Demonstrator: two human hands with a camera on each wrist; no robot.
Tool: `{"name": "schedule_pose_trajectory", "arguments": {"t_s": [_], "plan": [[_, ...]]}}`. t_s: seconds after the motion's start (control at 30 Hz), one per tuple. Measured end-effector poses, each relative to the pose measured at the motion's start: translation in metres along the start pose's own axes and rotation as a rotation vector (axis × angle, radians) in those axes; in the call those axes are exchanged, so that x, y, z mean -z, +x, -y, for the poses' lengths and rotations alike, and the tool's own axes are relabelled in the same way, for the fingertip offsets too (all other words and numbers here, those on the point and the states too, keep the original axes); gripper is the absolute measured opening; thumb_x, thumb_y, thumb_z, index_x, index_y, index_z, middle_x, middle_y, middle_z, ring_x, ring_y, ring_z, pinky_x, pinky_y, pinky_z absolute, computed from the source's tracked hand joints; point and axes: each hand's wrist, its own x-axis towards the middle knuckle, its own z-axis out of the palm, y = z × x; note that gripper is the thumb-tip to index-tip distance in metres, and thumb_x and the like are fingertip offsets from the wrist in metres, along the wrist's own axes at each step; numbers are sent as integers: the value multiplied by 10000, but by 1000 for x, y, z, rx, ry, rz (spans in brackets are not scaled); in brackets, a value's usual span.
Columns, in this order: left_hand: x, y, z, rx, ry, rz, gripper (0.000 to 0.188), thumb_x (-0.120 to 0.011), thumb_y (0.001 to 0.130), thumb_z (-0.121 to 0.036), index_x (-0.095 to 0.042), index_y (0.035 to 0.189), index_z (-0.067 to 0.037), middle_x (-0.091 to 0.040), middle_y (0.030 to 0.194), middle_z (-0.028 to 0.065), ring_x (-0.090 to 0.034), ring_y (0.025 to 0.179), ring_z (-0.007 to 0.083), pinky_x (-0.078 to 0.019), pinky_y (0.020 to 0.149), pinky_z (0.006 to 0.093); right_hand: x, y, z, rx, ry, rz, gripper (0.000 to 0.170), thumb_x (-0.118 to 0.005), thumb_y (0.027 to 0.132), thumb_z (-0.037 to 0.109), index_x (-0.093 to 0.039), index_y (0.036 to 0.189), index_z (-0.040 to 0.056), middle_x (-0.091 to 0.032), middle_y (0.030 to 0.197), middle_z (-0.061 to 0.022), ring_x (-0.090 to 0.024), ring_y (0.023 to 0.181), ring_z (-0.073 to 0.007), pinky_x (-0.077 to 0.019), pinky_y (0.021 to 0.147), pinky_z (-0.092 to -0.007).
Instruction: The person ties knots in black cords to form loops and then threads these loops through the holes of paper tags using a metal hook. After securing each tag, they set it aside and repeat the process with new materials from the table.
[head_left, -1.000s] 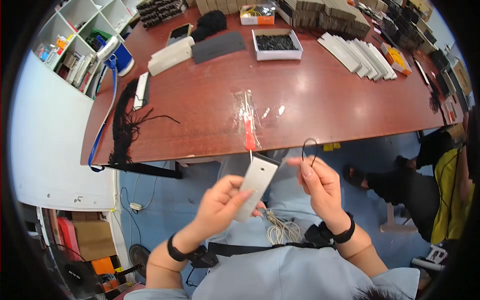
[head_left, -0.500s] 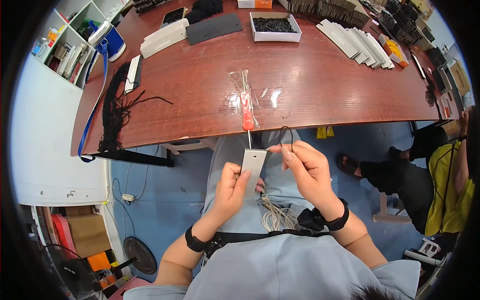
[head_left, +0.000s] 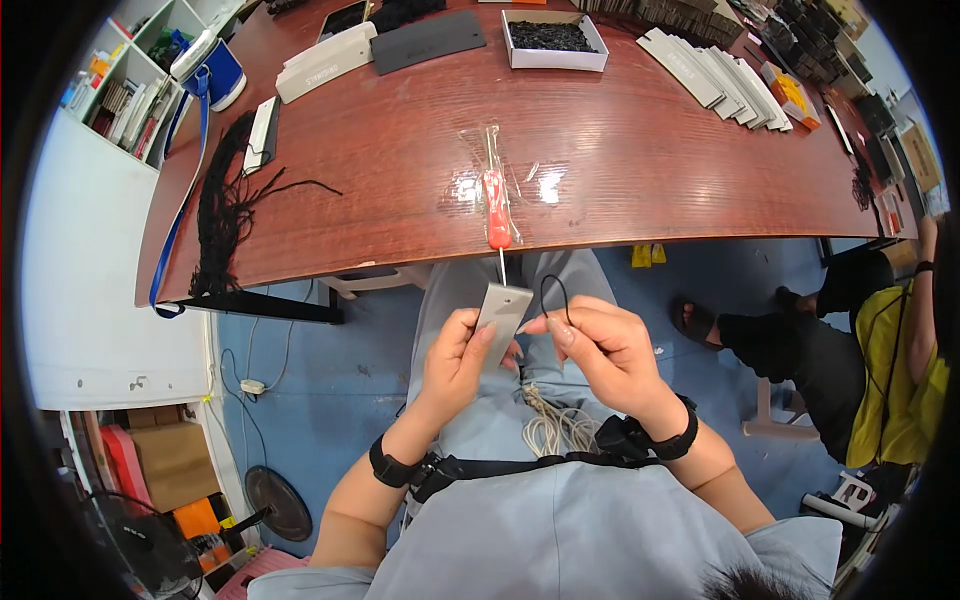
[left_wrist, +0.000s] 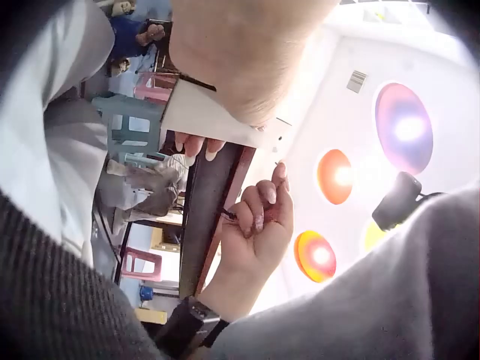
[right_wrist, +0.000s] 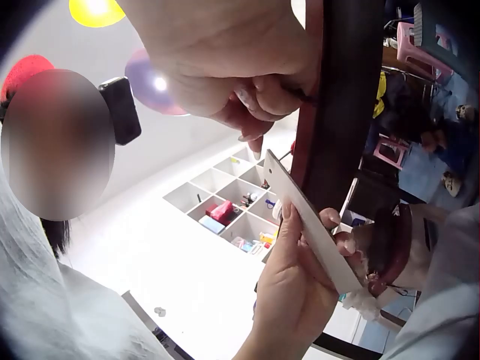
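Note:
My left hand (head_left: 450,362) grips a pale grey card tag (head_left: 498,322), thumb on its face and fingers behind. A small hole shows near the tag's top end, which points away from me in the head view. Just right of it, my right hand (head_left: 620,350) pinches a black cord (head_left: 552,277) that stands up in a loop. Its fingertips are close beside the tag's edge. A red-handled tool (head_left: 497,212) is taped to the table, and its thin metal shaft (head_left: 502,264) juts past the edge to the tag's top. In the right wrist view, the tag (right_wrist: 307,225) is edge-on.
On the red-brown table (head_left: 380,190), a bundle of black cords (head_left: 220,215) lies left beside a tag (head_left: 262,135). Further back are pale tags (head_left: 325,65), a dark card (head_left: 428,43), a white box (head_left: 556,58) of black pieces and fanned tags (head_left: 710,80). Another person (head_left: 830,370) sits right.
The tag has been raised to the metal shaft and turned a little. My right hand has moved left with the cord, closer to the tag. The head view has shifted.

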Motion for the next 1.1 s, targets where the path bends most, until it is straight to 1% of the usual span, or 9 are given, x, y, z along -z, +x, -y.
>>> {"name": "schedule_pose_trajectory", "arguments": {"t_s": [0.17,0.23,0.37,0.47,0.57,0.67,0.77,0.83,1.1], "plan": [[1,7,1,28,16,-45,190,-374,882,-158,-426,932,17,-570,757,104,-557,654,116,-455,592,227,-2,3,6,29,-10,30,160,-473,808,54,-589,887,-23,-409,570,-32,-379,525,-101,-321,472,-232],[0,13,-6,-97,281,-60,193,-383,879,-162,-444,920,16,-575,730,96,-551,640,109,-450,582,227,0,3,3,21,-35,134,152,-472,801,47,-588,869,-23,-419,576,-39,-390,539,-107,-331,480,-235],[4,17,3,-71,191,-68,200,-391,876,-159,-462,922,22,-576,719,89,-554,653,111,-446,577,223,-9,8,-1,41,-9,171,141,-475,795,46,-587,840,-27,-434,590,-48,-397,530,-111,-334,480,-237],[6,18,4,-56,391,-72,202,-388,877,-151,-465,938,26,-580,751,91,-559,672,111,-450,602,224,-9,15,-21,-48,-38,151,150,-473,799,66,-588,812,-28,-446,597,-38,-392,512,-105,-336,479,-243],[1,17,2,15,52,-56,196,-378,879,-137,-463,957,21,-578,792,83,-562,709,107,-455,634,226,2,16,-37,-181,204,35,176,-474,810,112,-600,797,-9,-427,573,-7,-366,497,-81,-309,458,-233],[3,16,10,-49,20,-33,173,-382,873,-108,-461,967,13,-578,858,93,-567,741,120,-467,644,250,19,16,-41,-462,490,238,202,-498,809,192,-617,781,31,-377,510,44,-311,465,-30,-215,414,-181],[8,14,14,-256,268,13,150,-423,837,-48,-469,972,0,-575,899,124,-584,748,185,-474,635,282,32,16,-53,-466,539,312,210,-510,799,205,-618,786,26,-398,513,46,-279,436,-25,-188,394,-180],[18,12,4,-406,728,175,210,-478,762,15,-481,970,-15,-565,925,149,-582,744,257,-471,630,308,32,17,-55,-386,432,253,202,-513,793,203,-621,796,32,-421,523,47,-261,422,-21,-173,378,-182],[19,-3,0,-529,870,209,309,-518,672,49,-503,970,-32,-571,916,121,-570,769,273,-469,625,326,13,47,-25,-241,349,387,157,-532,789,119,-617,882,25,-540,711,16,-433,636,-39,-348,558,-188]]}}
